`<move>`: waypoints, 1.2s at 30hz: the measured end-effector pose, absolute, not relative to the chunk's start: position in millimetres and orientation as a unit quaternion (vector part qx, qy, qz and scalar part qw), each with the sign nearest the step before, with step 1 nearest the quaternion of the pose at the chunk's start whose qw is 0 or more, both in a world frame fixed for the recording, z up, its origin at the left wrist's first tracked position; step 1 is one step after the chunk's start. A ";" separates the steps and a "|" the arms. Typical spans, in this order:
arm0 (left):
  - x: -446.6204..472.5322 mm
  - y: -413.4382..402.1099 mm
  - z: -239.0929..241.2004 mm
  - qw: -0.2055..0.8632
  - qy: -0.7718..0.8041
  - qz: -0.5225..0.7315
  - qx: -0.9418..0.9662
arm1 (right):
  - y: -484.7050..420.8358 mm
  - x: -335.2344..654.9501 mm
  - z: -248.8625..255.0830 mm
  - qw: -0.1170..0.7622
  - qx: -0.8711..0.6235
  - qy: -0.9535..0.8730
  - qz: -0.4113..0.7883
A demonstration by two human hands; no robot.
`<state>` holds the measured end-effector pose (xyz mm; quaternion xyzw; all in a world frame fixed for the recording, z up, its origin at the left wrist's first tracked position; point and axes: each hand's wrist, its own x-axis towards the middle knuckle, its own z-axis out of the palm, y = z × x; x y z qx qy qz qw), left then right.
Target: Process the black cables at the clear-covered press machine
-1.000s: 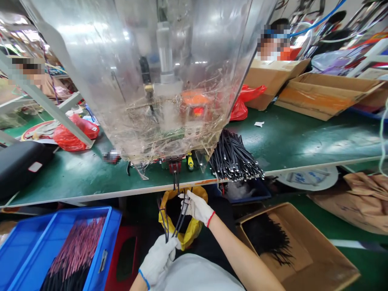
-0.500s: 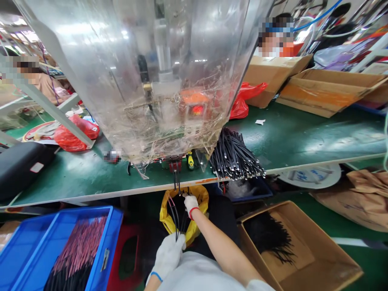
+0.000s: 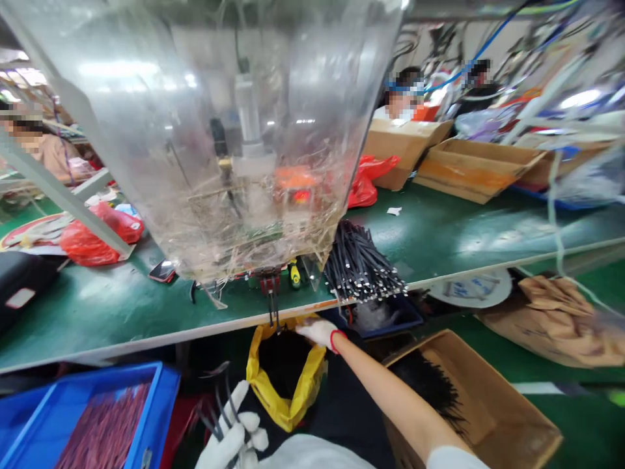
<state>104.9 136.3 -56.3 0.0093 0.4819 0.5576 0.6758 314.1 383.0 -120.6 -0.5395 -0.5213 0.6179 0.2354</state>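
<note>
My left hand (image 3: 229,426), in a white glove, is low in the view beside a yellow bag (image 3: 254,365). Several thin black cables (image 3: 225,400) run between its fingers, their ends blurred. My right hand (image 3: 317,331), gloved with a red cuff, is over the bag's far right rim, just below the bench edge; its fingertips are smeared. Left of it, two dark cables (image 3: 273,306) hang from a small red clamp (image 3: 269,281) under the clear machine cover (image 3: 234,189). A pile of black cables (image 3: 364,264) lies on the bench to the right.
Red-ended cables (image 3: 107,423) fill part of a blue bin (image 3: 159,391) at lower left. At lower right, a cardboard box (image 3: 517,417) contains black cables. A phone (image 3: 162,271) and a yellow-handled tool (image 3: 295,275) lie on the green bench (image 3: 463,228). People sit beyond it.
My left hand has moved down and left, away from the bag, carrying cables. My right hand has shifted slightly right of the hanging cables. The view has turned rightward.
</note>
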 end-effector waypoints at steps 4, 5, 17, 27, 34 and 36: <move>111.5 201.8 -37.8 0.678 0.418 0.600 0.066 | 369.9 335.2 -78.8 0.115 -0.522 -0.713 0.453; 112.2 218.6 -35.4 0.673 0.412 0.610 0.072 | 370.8 344.4 -60.9 0.086 -0.507 -0.757 0.404; 135.7 305.6 -24.3 0.622 0.477 0.571 0.245 | 521.0 377.9 36.8 0.132 -0.635 -0.751 0.126; 132.5 289.5 -20.8 0.555 0.613 0.405 0.389 | 563.3 380.4 50.4 0.199 -0.652 -0.709 0.181; 137.9 275.7 -19.6 0.588 0.592 0.403 0.375 | 566.7 416.9 63.4 0.324 -0.598 -0.638 0.361; 136.5 274.7 -19.0 0.588 0.601 0.400 0.365 | 565.9 422.6 67.3 0.376 -0.560 -0.615 0.409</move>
